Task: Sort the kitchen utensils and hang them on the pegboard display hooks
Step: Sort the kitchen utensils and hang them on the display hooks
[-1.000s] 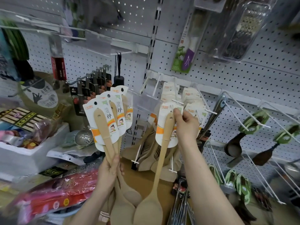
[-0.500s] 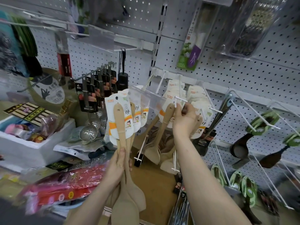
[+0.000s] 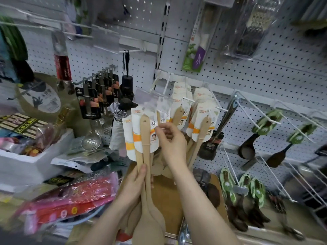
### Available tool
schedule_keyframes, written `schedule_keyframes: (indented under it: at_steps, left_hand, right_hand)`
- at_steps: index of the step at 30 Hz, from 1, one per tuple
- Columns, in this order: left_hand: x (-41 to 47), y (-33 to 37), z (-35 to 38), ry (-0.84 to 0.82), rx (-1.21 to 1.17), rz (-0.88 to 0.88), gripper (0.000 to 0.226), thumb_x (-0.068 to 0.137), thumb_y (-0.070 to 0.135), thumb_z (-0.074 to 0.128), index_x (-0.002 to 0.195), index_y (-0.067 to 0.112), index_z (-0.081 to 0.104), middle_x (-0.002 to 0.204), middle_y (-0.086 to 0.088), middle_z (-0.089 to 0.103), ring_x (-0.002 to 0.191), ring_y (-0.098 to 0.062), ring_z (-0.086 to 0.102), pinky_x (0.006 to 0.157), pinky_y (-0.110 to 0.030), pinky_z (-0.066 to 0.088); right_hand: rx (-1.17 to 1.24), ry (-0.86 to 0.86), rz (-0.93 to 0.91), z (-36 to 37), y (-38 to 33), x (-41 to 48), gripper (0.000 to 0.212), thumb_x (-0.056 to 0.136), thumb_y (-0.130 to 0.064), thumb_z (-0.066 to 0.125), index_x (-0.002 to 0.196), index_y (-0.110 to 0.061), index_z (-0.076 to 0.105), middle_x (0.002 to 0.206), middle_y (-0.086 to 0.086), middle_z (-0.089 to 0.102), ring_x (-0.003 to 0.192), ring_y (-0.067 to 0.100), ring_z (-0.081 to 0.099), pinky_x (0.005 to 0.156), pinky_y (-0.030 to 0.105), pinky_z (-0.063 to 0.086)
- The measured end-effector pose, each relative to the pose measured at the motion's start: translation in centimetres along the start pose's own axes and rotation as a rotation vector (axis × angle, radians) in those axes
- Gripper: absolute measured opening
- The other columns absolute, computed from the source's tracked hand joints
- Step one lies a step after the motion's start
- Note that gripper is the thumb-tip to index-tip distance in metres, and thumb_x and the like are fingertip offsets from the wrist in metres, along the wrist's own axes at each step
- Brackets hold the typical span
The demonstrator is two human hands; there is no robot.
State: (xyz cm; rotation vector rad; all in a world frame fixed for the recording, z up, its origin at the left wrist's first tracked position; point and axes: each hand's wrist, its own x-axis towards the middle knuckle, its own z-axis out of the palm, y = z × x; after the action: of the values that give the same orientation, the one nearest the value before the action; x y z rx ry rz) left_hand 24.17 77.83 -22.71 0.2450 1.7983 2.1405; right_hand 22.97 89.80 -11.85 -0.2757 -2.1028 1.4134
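The person's left forearm [image 3: 113,214] and right forearm [image 3: 200,200] are bare along all their visible length. They are smooth and slender at the wrist and look broader toward the bottom edge of the view, where the frame cuts them off. The left hand [image 3: 136,181] and right hand [image 3: 170,138] are bare as well. The left thumb ends in a short, plain nail [image 3: 143,167]. The right hand's fingertips look slightly blurred.

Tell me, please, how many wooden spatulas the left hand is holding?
3 wooden spatulas in the left hand: one in front, one whose blade shows behind on its left, one behind on its right. Others may be hidden in the bundle.
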Motion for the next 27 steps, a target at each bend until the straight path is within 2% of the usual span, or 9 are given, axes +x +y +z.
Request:
schedule_keyframes:
  at_steps: [4,7,11,14,18,20,23,25,27]
  left_hand:
    - [-0.9,-0.2,-0.3,-0.013,0.040,0.012,0.043,0.086,0.050,0.045,0.095,0.009,0.055,0.068,-0.004,0.062,0.062,-0.024,0.060,0.066,-0.040,0.049]
    - [-1.4,-0.3,-0.8,-0.037,0.105,0.022,0.042,0.085,0.047,0.043,0.090,0.008,0.053,0.065,-0.001,0.061,0.059,-0.020,0.060,0.061,-0.037,0.051]
    - [-1.9,-0.5,-0.6,-0.046,0.140,0.020,0.040,0.088,0.043,0.041,0.089,0.006,0.054,0.066,-0.003,0.061,0.058,-0.018,0.061,0.060,-0.033,0.053]
    - [-2.0,-0.8,-0.2,-0.032,0.110,-0.016,0.033,0.098,0.032,0.038,0.088,0.005,0.054,0.068,-0.007,0.061,0.058,-0.018,0.061,0.064,-0.038,0.053]
    - [-1.9,-0.5,0.4,-0.041,0.059,-0.061,0.034,0.101,0.033,0.035,0.093,0.006,0.055,0.067,-0.006,0.063,0.060,-0.022,0.062,0.066,-0.039,0.053]
    - [-1.6,-0.2,0.7,-0.014,0.037,-0.073,0.029,0.101,0.034,0.036,0.098,0.013,0.057,0.074,-0.005,0.066,0.067,-0.020,0.064,0.069,-0.037,0.054]
    - [-0.6,0.0,1.0,0.031,0.029,-0.029,0.021,0.098,0.037,0.041,0.109,0.028,0.056,0.098,0.005,0.065,0.090,-0.009,0.062,0.086,-0.029,0.049]
    - [0.0,0.3,1.1,0.058,0.013,-0.005,0.030,0.095,0.037,0.042,0.107,0.015,0.057,0.082,0.001,0.062,0.069,-0.008,0.059,0.069,-0.024,0.049]
    - [0.5,0.5,0.9,0.126,0.009,0.017,0.029,0.099,0.031,0.041,0.103,0.006,0.056,0.069,-0.006,0.055,0.056,-0.013,0.052,0.056,-0.025,0.045]
  right_hand:
    - [0.018,-0.007,0.039,0.0,-0.4,-1.0,0.023,0.084,-0.033,0.075,0.102,-0.024,0.064,0.077,-0.009,0.060,0.065,-0.001,0.051,0.066,0.017,0.045]
    - [0.031,-0.019,0.093,-0.4,-0.6,-1.5,0.032,0.081,-0.035,0.078,0.103,-0.028,0.056,0.076,-0.009,0.056,0.065,0.002,0.051,0.070,0.027,0.049]
    - [0.021,-0.006,0.105,-0.8,-0.4,-1.8,0.023,0.079,-0.033,0.079,0.086,-0.021,0.060,0.072,-0.011,0.055,0.064,0.004,0.048,0.066,0.027,0.046]
    - [0.108,-0.030,0.123,-1.1,-0.1,-1.6,0.022,0.082,-0.029,0.076,0.072,-0.020,0.058,0.065,-0.012,0.054,0.064,0.007,0.047,0.066,0.030,0.042]
    - [0.175,-0.075,0.134,-1.8,0.2,-1.1,0.024,0.087,-0.025,0.072,0.072,-0.017,0.055,0.067,0.002,0.054,0.065,0.016,0.045,0.067,0.033,0.037]
    - [0.257,-0.102,0.145,-2.2,0.3,-0.9,0.025,0.088,-0.027,0.070,0.072,-0.018,0.052,0.072,0.011,0.054,0.070,0.019,0.044,0.071,0.036,0.037]
    - [0.357,-0.099,0.171,-2.8,0.5,-0.3,0.018,0.090,-0.021,0.069,0.079,-0.021,0.055,0.075,0.011,0.062,0.077,0.023,0.053,0.081,0.042,0.042]
    - [0.402,-0.048,0.193,-3.2,0.7,0.1,0.010,0.089,-0.018,0.070,0.090,-0.021,0.060,0.083,0.011,0.073,0.088,0.030,0.066,0.092,0.048,0.047]
    - [0.442,0.019,0.223,-3.8,0.9,0.6,0.015,0.091,-0.013,0.069,0.101,-0.021,0.063,0.087,0.008,0.077,0.098,0.030,0.070,0.098,0.046,0.050]
